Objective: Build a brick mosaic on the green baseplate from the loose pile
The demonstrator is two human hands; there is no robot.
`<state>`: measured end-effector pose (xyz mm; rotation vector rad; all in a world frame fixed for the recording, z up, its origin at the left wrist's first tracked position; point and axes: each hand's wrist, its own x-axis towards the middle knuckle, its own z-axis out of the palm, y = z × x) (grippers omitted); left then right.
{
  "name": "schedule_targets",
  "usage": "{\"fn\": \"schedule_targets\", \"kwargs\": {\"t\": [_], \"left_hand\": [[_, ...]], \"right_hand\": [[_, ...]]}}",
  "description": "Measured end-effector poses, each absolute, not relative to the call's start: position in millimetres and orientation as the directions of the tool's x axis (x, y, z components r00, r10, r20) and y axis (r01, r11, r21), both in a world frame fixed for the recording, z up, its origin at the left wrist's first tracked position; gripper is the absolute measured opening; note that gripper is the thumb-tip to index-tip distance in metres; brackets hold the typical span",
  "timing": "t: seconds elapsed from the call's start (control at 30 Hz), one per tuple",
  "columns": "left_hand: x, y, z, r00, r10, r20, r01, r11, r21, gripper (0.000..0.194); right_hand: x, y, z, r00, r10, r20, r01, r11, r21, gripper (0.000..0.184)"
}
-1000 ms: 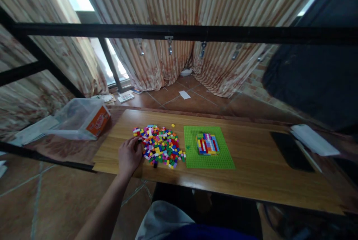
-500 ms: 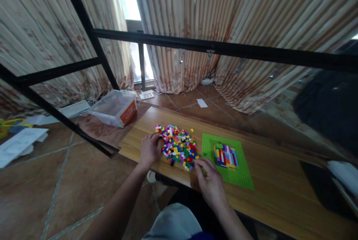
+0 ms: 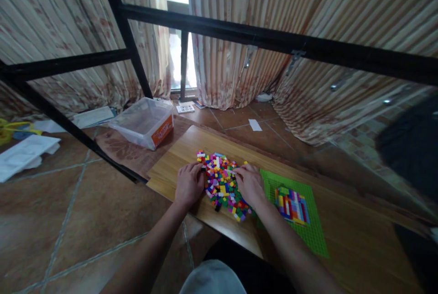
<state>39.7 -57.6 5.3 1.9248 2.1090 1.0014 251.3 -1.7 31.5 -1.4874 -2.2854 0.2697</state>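
A heap of small multicoloured toy bricks (image 3: 222, 186) lies loose on the wooden table. My left hand (image 3: 189, 185) rests at the heap's left edge, fingers bent together around a small black brick (image 3: 203, 168). Over the heap's right side, my right hand (image 3: 250, 185) has its fingertips pinched among the bricks; what they hold is too small to make out. Beyond my right wrist lies a green baseplate (image 3: 316, 234), partly covered by my forearm. On it stands a low block of built-up coloured bricks (image 3: 292, 205).
The wooden table (image 3: 171, 173) has a dark flat object (image 3: 409, 244) at its right end. A clear plastic bin (image 3: 137, 123) with an orange label sits beyond its left end. Black metal bars (image 3: 219, 29) cross in front of the curtains. White paper (image 3: 255, 125) lies on the tiled floor.
My right hand has come into view from below and moved up and left onto the bricks. My left hand stays at the heap's left edge. The view has turned left.
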Motion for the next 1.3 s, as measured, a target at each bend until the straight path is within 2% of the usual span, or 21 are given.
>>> {"fn": "schedule_targets", "kwargs": {"t": [0.3,0.43,0.77,0.87,1.03,1.17,1.3], "left_hand": [[39.5,-57.5,4.0,-0.174,0.918,0.355,0.852,-0.040,0.522,0.027],[39.8,-56.7,3.7,-0.177,0.919,0.352,0.855,-0.033,0.517,0.028],[40.0,-56.6,4.1,-0.176,0.920,0.350,0.862,-0.028,0.506,0.028],[39.5,-57.2,3.7,-0.174,0.921,0.350,0.861,-0.030,0.508,0.028],[38.8,-56.7,3.2,-0.176,0.921,0.347,0.866,-0.022,0.499,0.028],[38.4,-55.0,4.9,-0.173,0.925,0.338,0.872,-0.016,0.490,0.029],[35.6,-52.9,4.0,-0.154,0.929,0.336,0.885,-0.021,0.464,0.031]], "right_hand": [[254.2,2.5,31.0,-0.332,0.936,0.114,0.869,0.351,-0.350,0.016],[257.8,4.9,33.3,-0.338,0.939,0.055,0.878,0.336,-0.342,0.019],[242.5,13.4,46.9,-0.272,0.959,-0.075,0.938,0.248,-0.242,0.016],[243.8,10.8,46.5,-0.292,0.954,-0.066,0.933,0.269,-0.239,0.015],[254.5,-0.9,49.2,-0.306,0.951,0.053,0.920,0.309,-0.240,0.016],[264.2,-13.3,56.5,-0.251,0.960,0.125,0.907,0.278,-0.317,0.017],[277.8,-39.6,64.2,-0.169,0.966,0.195,0.807,0.249,-0.536,0.021]]}}
